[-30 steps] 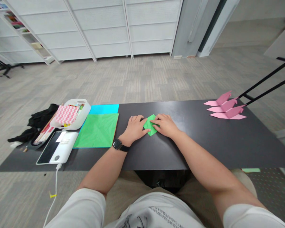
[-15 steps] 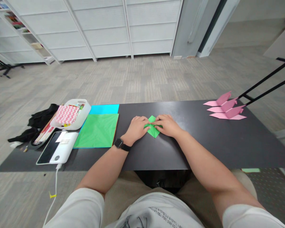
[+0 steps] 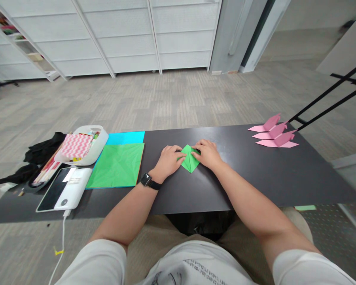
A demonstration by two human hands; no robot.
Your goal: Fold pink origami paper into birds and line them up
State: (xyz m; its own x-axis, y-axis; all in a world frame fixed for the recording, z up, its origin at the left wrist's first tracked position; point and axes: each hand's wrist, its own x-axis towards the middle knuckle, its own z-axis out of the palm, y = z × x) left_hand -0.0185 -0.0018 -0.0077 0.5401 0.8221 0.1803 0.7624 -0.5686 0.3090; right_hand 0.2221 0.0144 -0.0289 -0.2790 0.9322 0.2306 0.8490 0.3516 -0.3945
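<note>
A small green folded origami paper (image 3: 190, 161) lies flat on the dark table, diamond-shaped, with a crease down its middle. My left hand (image 3: 169, 159), with a black watch on the wrist, pinches its left corner between thumb and fingers. At the upper right edge, my right hand (image 3: 208, 154) has its thumb and fingertips closed on the paper. The fingertips cover both side corners.
Left of my hands lies a stack of green paper sheets (image 3: 115, 165), with blue paper (image 3: 126, 137) behind. Further left are a white basket (image 3: 98, 148), a white device (image 3: 74, 189) on a cable, and black cloth (image 3: 44, 147). Three pink folded paper birds (image 3: 274, 136) stand far right.
Both hands have moved apart from the paper's centre toward its sides, uncovering more of its middle crease. The view has shifted slightly.
</note>
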